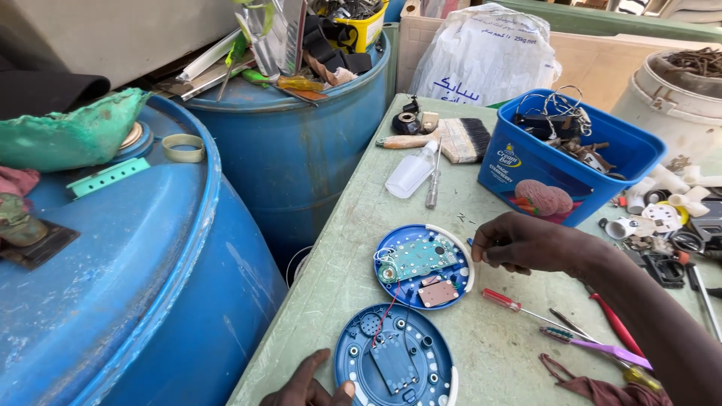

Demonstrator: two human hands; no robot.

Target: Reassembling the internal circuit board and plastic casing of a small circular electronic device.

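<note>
Bare table left of the open halves; screwdrivers probably crowd the right.

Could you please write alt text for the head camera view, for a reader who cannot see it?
On a pale green table, a round blue device lies opened in two halves: the upper half shows circuit boards, and the left hand touches the lower half. The right hand pinches something small beside the upper half. Screwdrivers, a paintbrush, a blue tub and blue barrels surround them.

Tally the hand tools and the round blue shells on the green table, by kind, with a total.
Blue round shells: 2, the upper by the right hand, the lower by the left hand
Screwdrivers: 3, silver, red, purple
Paintbrush: 1
Total: 6
</note>
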